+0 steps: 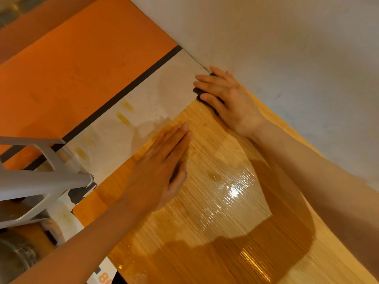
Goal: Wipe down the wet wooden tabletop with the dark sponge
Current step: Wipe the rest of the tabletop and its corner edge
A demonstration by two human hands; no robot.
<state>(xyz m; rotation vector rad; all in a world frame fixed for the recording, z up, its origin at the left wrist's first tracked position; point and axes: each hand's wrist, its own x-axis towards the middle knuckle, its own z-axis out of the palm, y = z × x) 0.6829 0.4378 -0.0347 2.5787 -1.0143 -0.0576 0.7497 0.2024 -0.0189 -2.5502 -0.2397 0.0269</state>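
Right under right hand (pixel 226 99): sponge (pixel 198 92).

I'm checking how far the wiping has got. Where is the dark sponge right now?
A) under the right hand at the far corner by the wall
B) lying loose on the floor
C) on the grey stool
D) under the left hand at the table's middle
A: the dark sponge shows beneath the right hand, pressed on it with spread fingers at the tabletop's far corner beside the wall.

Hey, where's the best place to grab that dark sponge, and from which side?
The dark sponge lies flat at the tabletop's far corner by the wall, under the right hand. Come from above and probably pinch its two free side edges; the wall blocks the far side.
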